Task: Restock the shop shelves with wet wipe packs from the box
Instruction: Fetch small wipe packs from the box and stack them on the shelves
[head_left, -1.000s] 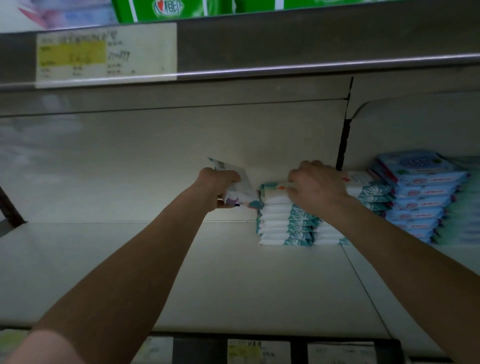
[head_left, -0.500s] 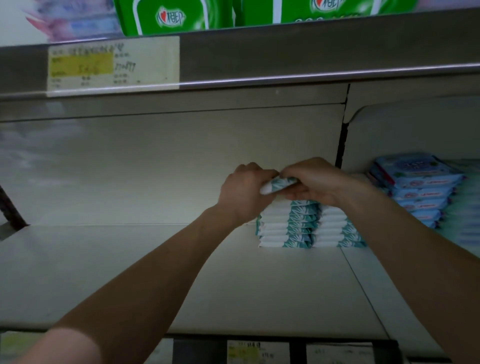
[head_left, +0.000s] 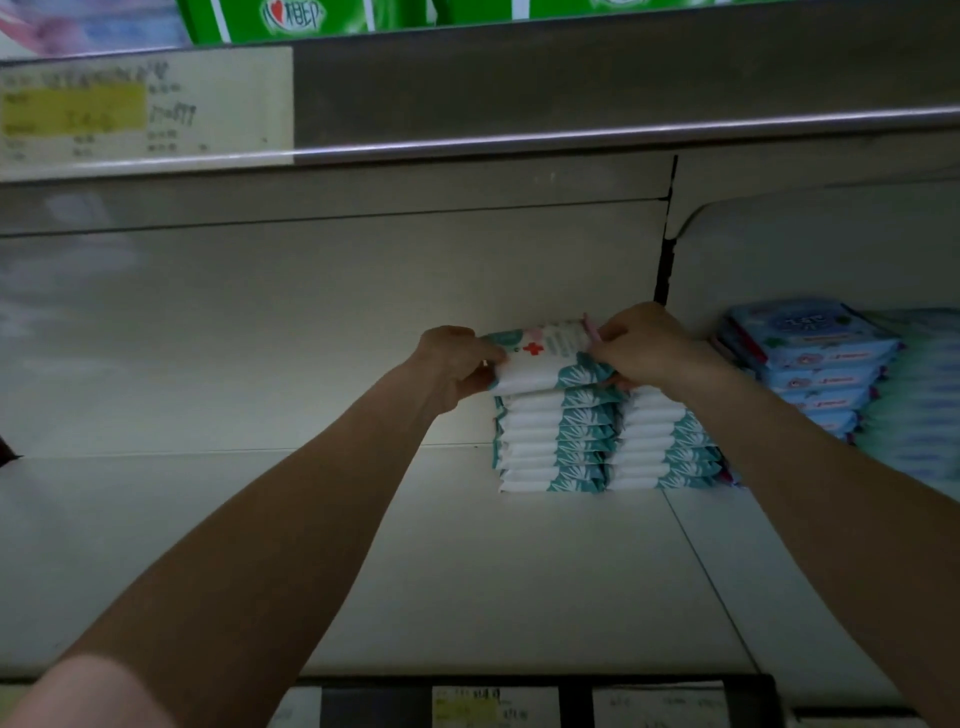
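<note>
White-teal wipe pack (head_left: 545, 358) — atop left stack (head_left: 550, 441)

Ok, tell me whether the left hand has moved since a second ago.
Yes. The left hand moved right, closer to the white-and-teal stack, and now grips the left end of the pack on top.

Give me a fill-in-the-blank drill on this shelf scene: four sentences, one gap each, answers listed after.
1. The left hand and right hand hold one wet wipe pack at the top of the ____ of the two white-and-teal stacks.
2. That pack bears a ____ cross.
3. The neighbouring pile further right is ____.
4. The upper-shelf packs are ____.
Answers: left, red, blue, green.
</note>
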